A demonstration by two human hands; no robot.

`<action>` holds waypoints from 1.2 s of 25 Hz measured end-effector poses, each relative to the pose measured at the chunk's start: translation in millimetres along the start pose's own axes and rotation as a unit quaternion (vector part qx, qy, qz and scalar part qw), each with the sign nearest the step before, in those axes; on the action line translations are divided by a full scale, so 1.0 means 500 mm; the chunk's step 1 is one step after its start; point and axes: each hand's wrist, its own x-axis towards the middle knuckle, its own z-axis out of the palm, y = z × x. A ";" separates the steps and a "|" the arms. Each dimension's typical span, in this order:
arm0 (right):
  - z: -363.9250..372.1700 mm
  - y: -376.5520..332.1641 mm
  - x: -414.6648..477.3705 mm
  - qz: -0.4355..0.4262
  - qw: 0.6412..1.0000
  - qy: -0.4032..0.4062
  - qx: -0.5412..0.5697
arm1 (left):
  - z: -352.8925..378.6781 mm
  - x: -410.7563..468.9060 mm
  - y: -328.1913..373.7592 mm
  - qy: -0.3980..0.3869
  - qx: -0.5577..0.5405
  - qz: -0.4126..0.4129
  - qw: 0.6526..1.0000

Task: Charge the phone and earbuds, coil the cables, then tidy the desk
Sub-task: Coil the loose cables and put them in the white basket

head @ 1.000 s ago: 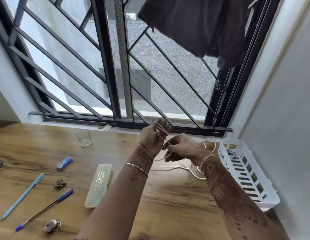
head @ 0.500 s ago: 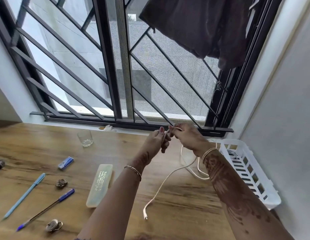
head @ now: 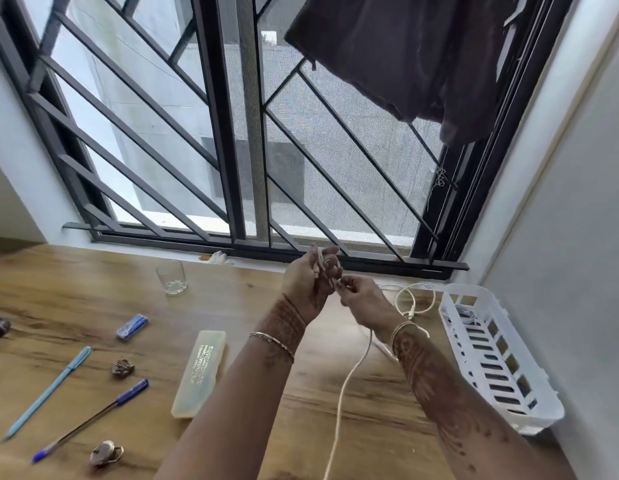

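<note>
While pens (head: 48,389) and a glass (head: 171,277) sit on the desk (head: 232,306) at left, the left hand (head: 310,282) grips cable turns; the right hand (head: 363,301) pinches the white cable (head: 346,389) trailing down, beside a white basket (head: 529,396).

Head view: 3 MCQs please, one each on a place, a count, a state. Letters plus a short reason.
1. The white basket sits: A) by the right wall B) by the glass C) on the sill
2. Pens on the desk: A) one B) two C) four
3. The white cable is: A) in the basket B) flat on the desk C) held up by both hands

A: it stands along the right wall.
B: a light blue pen and a dark blue pen.
C: left hand and right hand pinch it.
</note>
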 end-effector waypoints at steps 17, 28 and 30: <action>-0.053 -0.051 0.027 -0.043 0.989 0.078 -0.116 | -0.057 -0.022 -0.029 -0.015 0.388 0.007 0.921; -0.036 -0.018 0.032 -0.082 0.990 0.111 -0.001 | 0.010 -0.008 0.030 -0.047 -0.093 0.046 0.994; -0.037 -0.024 0.028 -0.084 0.991 0.079 -0.061 | 0.016 0.006 0.038 -0.020 -0.116 0.069 0.991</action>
